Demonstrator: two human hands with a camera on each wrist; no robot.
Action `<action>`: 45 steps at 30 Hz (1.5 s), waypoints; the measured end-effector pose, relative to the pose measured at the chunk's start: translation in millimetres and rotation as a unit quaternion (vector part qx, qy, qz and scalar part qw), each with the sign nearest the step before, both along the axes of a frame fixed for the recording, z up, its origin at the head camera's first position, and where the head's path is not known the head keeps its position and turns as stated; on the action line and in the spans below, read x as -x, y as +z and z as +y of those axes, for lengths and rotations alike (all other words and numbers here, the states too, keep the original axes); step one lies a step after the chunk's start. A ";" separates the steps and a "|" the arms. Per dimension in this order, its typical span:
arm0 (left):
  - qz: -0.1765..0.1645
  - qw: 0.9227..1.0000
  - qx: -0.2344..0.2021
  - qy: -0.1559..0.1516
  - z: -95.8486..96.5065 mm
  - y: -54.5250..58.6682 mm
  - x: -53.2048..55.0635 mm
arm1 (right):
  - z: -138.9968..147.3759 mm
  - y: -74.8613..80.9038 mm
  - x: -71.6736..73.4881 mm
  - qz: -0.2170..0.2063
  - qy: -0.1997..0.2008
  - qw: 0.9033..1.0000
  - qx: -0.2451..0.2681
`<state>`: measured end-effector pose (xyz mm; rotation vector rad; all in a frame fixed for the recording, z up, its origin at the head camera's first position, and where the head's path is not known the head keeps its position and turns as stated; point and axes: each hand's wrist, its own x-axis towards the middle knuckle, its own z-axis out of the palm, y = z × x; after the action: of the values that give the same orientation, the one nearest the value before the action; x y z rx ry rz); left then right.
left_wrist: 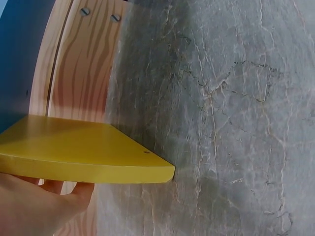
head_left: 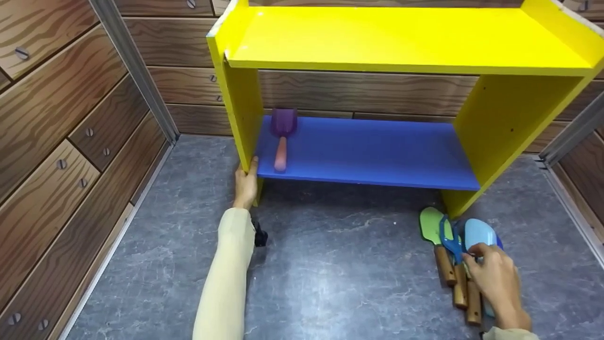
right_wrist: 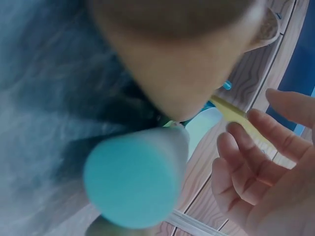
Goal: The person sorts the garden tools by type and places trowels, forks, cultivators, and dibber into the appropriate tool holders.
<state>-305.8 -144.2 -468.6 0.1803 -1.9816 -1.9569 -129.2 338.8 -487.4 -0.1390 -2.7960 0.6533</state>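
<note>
My left hand grips the front edge of the yellow side panel of a small shelf unit, thumb on the inner face. In the left wrist view, its fingers lie under that panel. My right hand hovers over a cluster of wooden-handled tools, fingers loosely bent with nothing between them. The cluster has a green spade-shaped tool, a blue open-framed tool and a light blue flat-bladed tool. A rounded turquoise handle end shows large in the right wrist view.
A purple scoop with a pink handle lies at the left of the blue lower shelf. Above it is the yellow top shelf. Wood-patterned walls surround the grey floor.
</note>
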 end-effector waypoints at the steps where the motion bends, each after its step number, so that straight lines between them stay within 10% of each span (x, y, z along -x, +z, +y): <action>1: 0.000 1.000 0.001 0.000 0.0 -0.3 0.3 | 1.2 0.0 -0.4 -0.008 -0.007 1.000 -0.004; 12: -0.008 1.000 0.004 -0.004 2.4 -0.7 0.1 | 17.9 1.3 -2.8 -0.199 -0.057 0.978 -0.029; 33: -0.011 1.000 0.003 0.022 1.9 0.1 0.1 | 18.5 -3.6 -2.5 -0.277 -0.101 0.955 -0.004; 41: -0.012 0.996 0.039 0.083 11.5 -2.1 -14.0 | 20.0 -2.7 -3.2 -0.255 -0.096 0.962 0.010; 45: 0.063 0.985 0.066 0.149 16.1 -5.9 -20.7 | 20.8 -2.3 -4.8 -0.245 -0.092 0.965 0.021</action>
<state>-285.1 -128.0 -474.6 0.2944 -1.8724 -1.6052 -124.4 359.5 -489.7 -0.6438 -3.1768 0.7127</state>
